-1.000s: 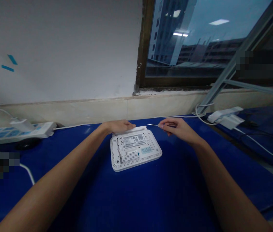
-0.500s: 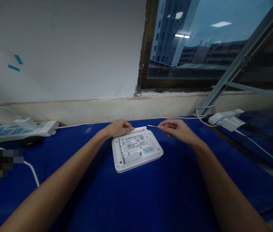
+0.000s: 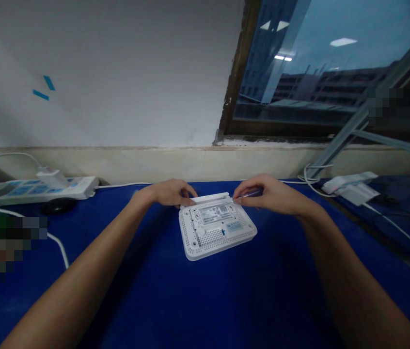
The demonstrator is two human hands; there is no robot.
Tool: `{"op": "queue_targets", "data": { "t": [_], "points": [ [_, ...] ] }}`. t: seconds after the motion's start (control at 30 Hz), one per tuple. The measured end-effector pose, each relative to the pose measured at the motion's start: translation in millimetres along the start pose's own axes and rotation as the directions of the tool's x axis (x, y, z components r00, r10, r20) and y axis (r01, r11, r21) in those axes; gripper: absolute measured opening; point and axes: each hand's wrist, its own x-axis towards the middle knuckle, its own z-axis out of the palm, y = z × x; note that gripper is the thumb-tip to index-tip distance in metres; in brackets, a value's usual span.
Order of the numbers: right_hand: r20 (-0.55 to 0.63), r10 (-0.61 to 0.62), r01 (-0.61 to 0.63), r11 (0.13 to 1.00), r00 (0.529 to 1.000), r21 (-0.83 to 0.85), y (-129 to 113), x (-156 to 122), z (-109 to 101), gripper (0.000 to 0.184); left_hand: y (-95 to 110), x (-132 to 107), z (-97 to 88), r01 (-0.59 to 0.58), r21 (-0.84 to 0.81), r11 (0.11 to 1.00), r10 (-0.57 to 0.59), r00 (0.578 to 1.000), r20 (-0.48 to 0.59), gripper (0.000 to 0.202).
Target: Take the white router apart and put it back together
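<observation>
A white device (image 3: 208,236) lies on the worktop (image 3: 205,300); the right hand (image 3: 272,194) grips a slim tool (image 3: 253,193); how the left hand (image 3: 170,191) grips, I can't tell. Slanted pressure might skid the tool.

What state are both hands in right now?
Left hand: at the router's far left corner; can't tell if it's gripping.
Right hand: closed, holding a slim tool over the far right corner.

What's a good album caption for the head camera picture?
Left hand at one far corner of a white perforated device, right hand holding a slim tool near the other.
</observation>
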Motion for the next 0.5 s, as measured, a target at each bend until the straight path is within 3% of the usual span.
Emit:
{"op": "queue_targets", "data": {
  "t": [0.1,0.23,0.37,0.5],
  "points": [
    [0.183,-0.022,0.061,0.975,0.983,-0.211,-31.2,11.7,-8.6,0.012,-10.9,8.7,-0.6,0.056,-0.101,0.993,-0.051,0.997,0.052,0.049],
    [0.246,-0.039,0.139,0.905,0.969,-0.402,-70.9,19.3,-5.7,0.010,-14.6,14.7,-2.1,0.098,-0.175,0.980,-0.085,0.993,0.084,0.048],
    [0.319,-0.106,0.246,0.865,0.942,-0.438,-94.2,16.9,13.6,0.011,-12.5,11.4,-4.0,0.137,-0.182,0.974,-0.122,0.988,0.093,0.052],
    [0.366,-0.203,0.355,0.837,0.908,-0.416,-98.1,12.5,28.9,0.012,-12.6,8.6,-6.2,0.171,-0.160,0.972,-0.166,0.985,0.050,0.062]
  ]
}}
